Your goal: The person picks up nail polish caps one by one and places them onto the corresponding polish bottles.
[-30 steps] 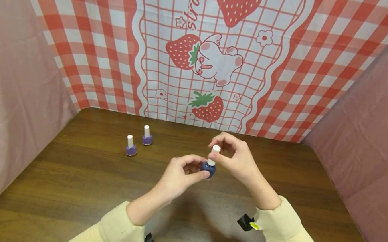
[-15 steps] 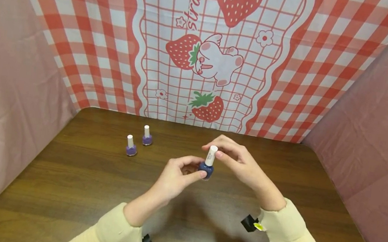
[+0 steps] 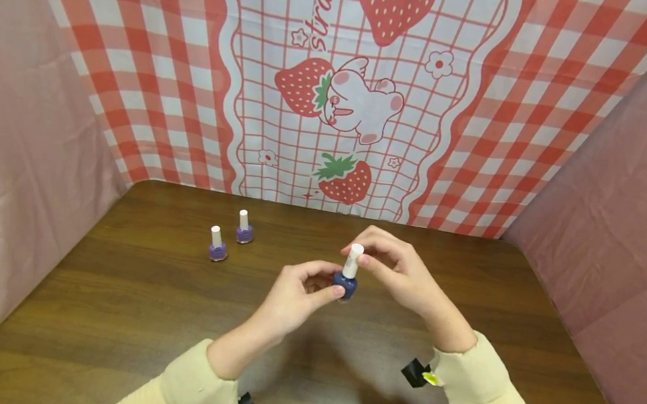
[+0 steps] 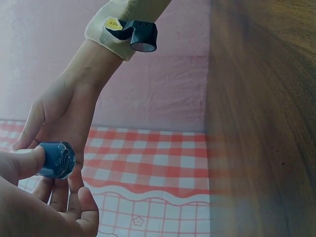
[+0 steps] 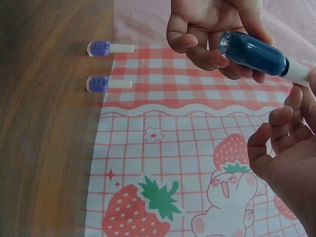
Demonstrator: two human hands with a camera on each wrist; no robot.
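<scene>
A nail polish bottle (image 3: pixel 346 283) of dark blue glass with a white cap (image 3: pixel 353 263) is held up over the table, tilted a little. My left hand (image 3: pixel 295 298) grips the glass between thumb and fingers. At the cap, my right hand (image 3: pixel 402 272) pinches with its thumb and forefinger. The right wrist view shows the whole blue glass (image 5: pixel 256 55), the cap still on it, its end partly behind the right thumb. From the left wrist, the bottle's base (image 4: pixel 63 160) faces the camera and the cap is mostly hidden.
Two purple nail polish bottles (image 3: pixel 217 251) (image 3: pixel 243 234) with white caps stand upright at the back left of the brown wooden table (image 3: pixel 122 312). A checked strawberry cloth (image 3: pixel 328 162) hangs behind; pink cloth (image 3: pixel 618 218) encloses both sides.
The right hand's fingers loosened around the cap and shifted slightly right, then drew back in on it. The bottle turned a little, with print showing on its cap. The left hand kept its grip.
</scene>
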